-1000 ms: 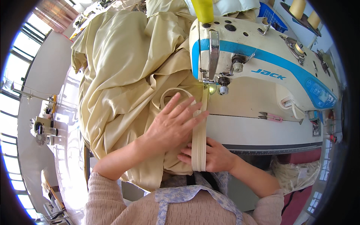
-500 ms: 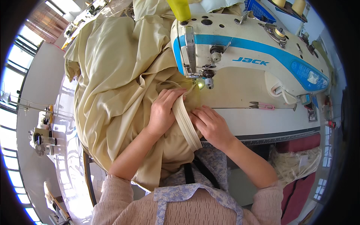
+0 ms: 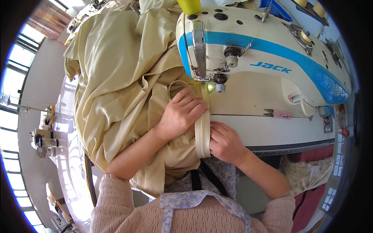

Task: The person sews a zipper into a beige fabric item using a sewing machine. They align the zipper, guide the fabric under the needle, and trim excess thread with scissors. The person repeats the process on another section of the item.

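A cream zipper (image 3: 202,136) runs straight down from the sewing machine's needle area toward my lap, over a large heap of shiny beige fabric (image 3: 108,70). My left hand (image 3: 182,114) is closed, its bent fingers over the zipper's left side just below the machine's foot; the thumb is hidden. Lower down, my right hand (image 3: 227,143) grips the zipper's right edge with curled fingers, their tips partly hidden. Another loop of zipper (image 3: 175,84) curves on the fabric left of the needle. The white and blue sewing machine (image 3: 248,46) stands above my hands, its small lamp lit.
Pink-handled thread snips (image 3: 277,113) lie on the machine table (image 3: 252,132), right of the needle. A ruler strip (image 3: 279,149) follows the table's front edge. A yellow cup-like piece (image 3: 189,6) sits atop the machine head. A plastic-wrapped bundle (image 3: 309,173) lies at lower right.
The zipper has swung from a slant to nearly straight under the needle area. My left hand has moved right and down onto it; my right hand has moved slightly down and right.
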The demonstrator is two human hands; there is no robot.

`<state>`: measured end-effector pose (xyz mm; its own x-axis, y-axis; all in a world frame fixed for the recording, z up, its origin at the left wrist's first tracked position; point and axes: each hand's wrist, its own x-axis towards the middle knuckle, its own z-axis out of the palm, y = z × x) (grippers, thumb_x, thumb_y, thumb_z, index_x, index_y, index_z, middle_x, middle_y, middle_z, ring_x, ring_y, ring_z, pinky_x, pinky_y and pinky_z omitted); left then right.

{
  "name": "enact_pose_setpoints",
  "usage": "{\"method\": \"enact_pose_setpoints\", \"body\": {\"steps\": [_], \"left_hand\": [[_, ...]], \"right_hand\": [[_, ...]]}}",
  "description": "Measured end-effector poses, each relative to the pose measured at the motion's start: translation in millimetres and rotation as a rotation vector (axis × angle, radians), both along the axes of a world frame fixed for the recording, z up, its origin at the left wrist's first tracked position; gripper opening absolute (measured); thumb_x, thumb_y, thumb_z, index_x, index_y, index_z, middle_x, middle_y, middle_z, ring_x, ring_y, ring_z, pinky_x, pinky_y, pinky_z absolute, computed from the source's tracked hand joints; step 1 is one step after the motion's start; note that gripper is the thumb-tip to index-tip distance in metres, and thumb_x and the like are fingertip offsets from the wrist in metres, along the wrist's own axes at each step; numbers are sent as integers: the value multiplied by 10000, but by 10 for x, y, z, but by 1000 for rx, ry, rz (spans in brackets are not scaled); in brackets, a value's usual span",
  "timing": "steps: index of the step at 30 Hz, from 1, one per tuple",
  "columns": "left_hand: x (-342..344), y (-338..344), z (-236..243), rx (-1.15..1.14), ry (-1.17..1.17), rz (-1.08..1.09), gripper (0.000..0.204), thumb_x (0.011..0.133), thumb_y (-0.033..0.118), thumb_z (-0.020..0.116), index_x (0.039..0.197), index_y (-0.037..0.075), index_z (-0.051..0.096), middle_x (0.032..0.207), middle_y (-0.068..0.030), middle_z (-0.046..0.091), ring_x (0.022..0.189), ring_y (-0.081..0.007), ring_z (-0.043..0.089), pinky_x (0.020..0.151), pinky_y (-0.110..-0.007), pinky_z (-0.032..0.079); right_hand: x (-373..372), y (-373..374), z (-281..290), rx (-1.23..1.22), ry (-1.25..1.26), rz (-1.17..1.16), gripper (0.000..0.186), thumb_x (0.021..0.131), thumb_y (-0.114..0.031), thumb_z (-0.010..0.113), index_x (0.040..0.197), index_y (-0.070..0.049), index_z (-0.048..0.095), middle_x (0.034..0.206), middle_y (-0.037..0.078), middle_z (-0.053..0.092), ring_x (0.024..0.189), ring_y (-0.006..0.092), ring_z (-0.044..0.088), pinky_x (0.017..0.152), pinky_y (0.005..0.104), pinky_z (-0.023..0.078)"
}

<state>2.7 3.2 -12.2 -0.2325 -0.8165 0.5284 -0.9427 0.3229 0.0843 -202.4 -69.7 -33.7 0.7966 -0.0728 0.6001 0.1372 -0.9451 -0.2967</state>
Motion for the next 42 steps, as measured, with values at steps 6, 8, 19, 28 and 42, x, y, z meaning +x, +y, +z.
{"method": "enact_pose_setpoints", "body": {"steps": [6, 8, 19, 28, 42], "left_hand": [[37, -6, -47, -9, 26, -28, 200, 834, 138, 720, 1011, 49, 700, 1009, -50, 732, 1061, -237, 709, 1059, -472, 497], [55, -2, -76, -1, 14, -36, 198, 832, 139, 716, 1008, 50, 697, 1009, -53, 729, 1042, -234, 709, 1044, -465, 507], [324, -315, -125, -192, 16, -104, 157, 791, 171, 676, 899, 74, 615, 831, -60, 634, 843, -228, 665, 998, -431, 482], [846, -472, 283, 120, 148, 73, 204, 835, 83, 634, 1006, 15, 721, 1047, -157, 708, 992, -335, 672, 904, -454, 546], [1198, -914, -268, -87, 225, 293, 221, 776, 186, 729, 966, 74, 735, 890, -103, 694, 781, -311, 689, 676, -454, 563]], "right_hand": [[-3, 25, 41, -28, 14, -18, 196, 710, -75, 689, 881, 20, 704, 1016, 146, 698, 954, 290, 701, 881, 405, 572], [15, 24, 66, -39, 36, -29, 189, 707, -73, 688, 870, 21, 702, 1011, 143, 697, 949, 284, 704, 842, 393, 573], [272, -175, 57, -39, 98, -99, 301, 689, -115, 758, 975, -23, 755, 935, 113, 704, 848, 289, 697, 739, 400, 565], [123, -598, 110, 817, 169, -340, 172, 946, -23, 613, 1059, 17, 736, 1118, 119, 744, 987, 226, 715, 906, 358, 545], [1691, -1619, 183, 422, 484, -714, 357, 953, -372, 714, 911, -17, 712, 772, 93, 722, 648, 199, 638, 666, 337, 502]]}}
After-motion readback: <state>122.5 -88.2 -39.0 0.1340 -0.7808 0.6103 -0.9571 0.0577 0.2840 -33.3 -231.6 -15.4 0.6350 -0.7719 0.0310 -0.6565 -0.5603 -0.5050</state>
